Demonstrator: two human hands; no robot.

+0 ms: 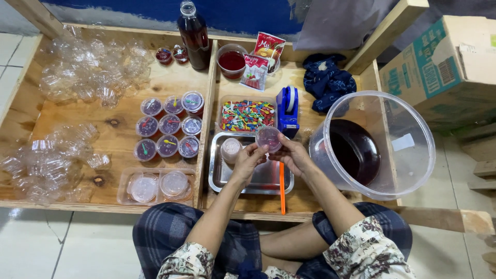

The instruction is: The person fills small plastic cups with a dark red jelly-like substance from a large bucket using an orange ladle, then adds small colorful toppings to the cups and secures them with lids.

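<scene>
My left hand and my right hand together hold a small clear lidded cup of purple jelly above a metal tray. Both sets of fingers press around the cup's rim. A second small cup, pinkish, stands in the tray just left of my left hand. An orange stick lies across the tray's right edge. Behind the cup sit a clear box of coloured small spoons and a blue tape dispenser.
Several filled, lidded cups stand in rows on the left wooden tray, beside piles of empty clear cups and a container of lids. A large clear bucket with dark liquid stands at right. A bottle, red bowl, blue cloth, cardboard box.
</scene>
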